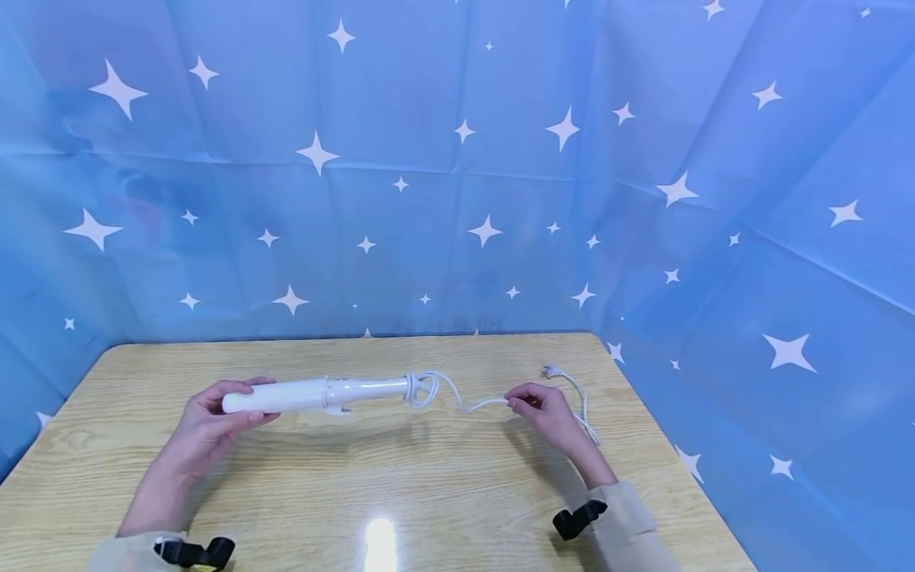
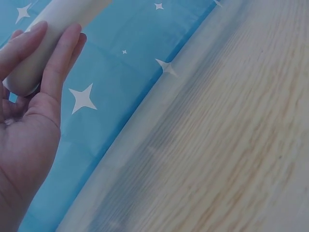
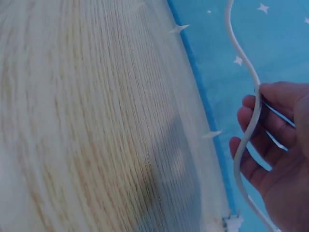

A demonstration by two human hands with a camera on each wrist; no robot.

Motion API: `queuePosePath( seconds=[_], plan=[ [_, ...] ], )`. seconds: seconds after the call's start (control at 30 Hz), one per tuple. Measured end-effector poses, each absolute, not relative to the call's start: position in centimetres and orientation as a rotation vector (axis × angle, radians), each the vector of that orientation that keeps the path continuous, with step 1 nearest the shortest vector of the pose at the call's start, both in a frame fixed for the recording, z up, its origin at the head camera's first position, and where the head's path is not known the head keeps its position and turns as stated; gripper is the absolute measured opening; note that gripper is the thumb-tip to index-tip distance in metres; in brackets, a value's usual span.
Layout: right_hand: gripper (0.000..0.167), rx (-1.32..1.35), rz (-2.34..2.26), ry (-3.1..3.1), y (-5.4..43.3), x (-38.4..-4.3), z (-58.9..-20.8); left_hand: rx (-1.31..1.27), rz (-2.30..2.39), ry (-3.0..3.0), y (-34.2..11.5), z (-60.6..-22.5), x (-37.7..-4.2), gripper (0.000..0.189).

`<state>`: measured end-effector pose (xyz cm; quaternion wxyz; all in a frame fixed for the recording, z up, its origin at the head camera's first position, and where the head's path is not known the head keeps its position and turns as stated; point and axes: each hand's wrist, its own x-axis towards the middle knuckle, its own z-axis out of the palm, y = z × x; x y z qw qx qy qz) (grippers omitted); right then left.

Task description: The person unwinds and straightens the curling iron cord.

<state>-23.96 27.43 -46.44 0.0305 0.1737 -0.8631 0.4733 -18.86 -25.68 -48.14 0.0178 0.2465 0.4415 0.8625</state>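
Observation:
A white curling iron (image 1: 293, 396) is held level above the table, its thick end toward the left. My left hand (image 1: 207, 433) grips that thick end between thumb and fingers; in the left wrist view the rounded tip of the curling iron (image 2: 29, 77) sits in the grasp. Around the narrow end, the white cord (image 1: 426, 391) is looped in coils. From there it runs right to my right hand (image 1: 546, 413), which pinches it between thumb and fingertips. In the right wrist view the cord (image 3: 251, 125) passes down across the fingers. Its plug (image 1: 550, 370) lies beyond the right hand.
The wooden table (image 1: 343, 492) has its back edge against a blue curtain (image 1: 429, 199) with white stars. More curtain hangs along the right side. Black wrist cameras are strapped over both sleeves.

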Motion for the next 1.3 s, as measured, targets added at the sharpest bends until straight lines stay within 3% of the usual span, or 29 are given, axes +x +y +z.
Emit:
queuePosePath(
  seconds=[0.33, 0.6, 1.3],
  plan=[
    [0.03, 0.506, 1.598, -2.637, 26.4, -23.3, -45.3, 0.677, 2.668, 1.476, -25.4, -48.4, -18.6, 0.055],
    [0.044, 0.667, 1.796, -2.476, 24.0, -23.7, -45.0, 0.704, 2.672, 1.452, -25.3, -48.4, -18.7, 0.055],
    [0.054, 0.792, 2.136, -2.395, 18.8, -21.3, -46.1, 0.621, 2.666, 1.498, -25.1, -48.6, -18.6, 0.054]
  ],
)
